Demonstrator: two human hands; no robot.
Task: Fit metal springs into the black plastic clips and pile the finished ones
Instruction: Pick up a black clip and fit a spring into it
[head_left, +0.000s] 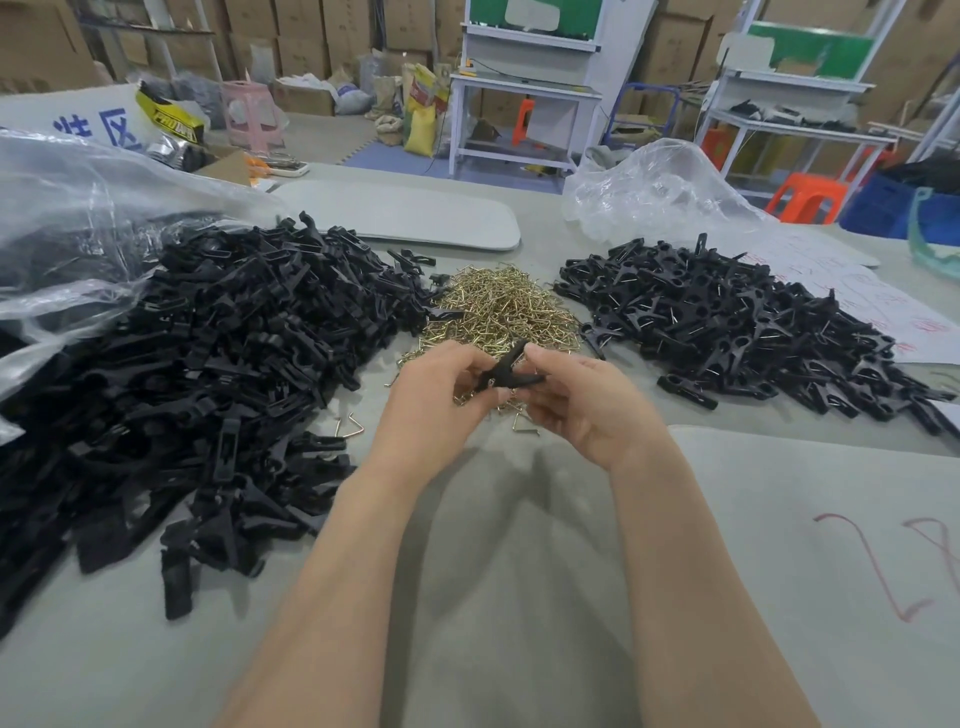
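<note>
Both hands are on one black clip (506, 370), held just above the counter (519, 545). The left hand (434, 397) has fingers curled in, pinching the clip's near-left end. The right hand (584, 408) grips the other end, thumb on top. Can't tell if a spring is seated in it, the fingers cover that bit. Right behind the hands is the heap of brass-coloured springs (498, 309), with a few strays under the fingers. Left of the hands is a huge pile of loose clip parts (208, 364) spilling from a clear plastic bag (62, 223). To the right, well apart, is the pile of finished clips (753, 327).
</note>
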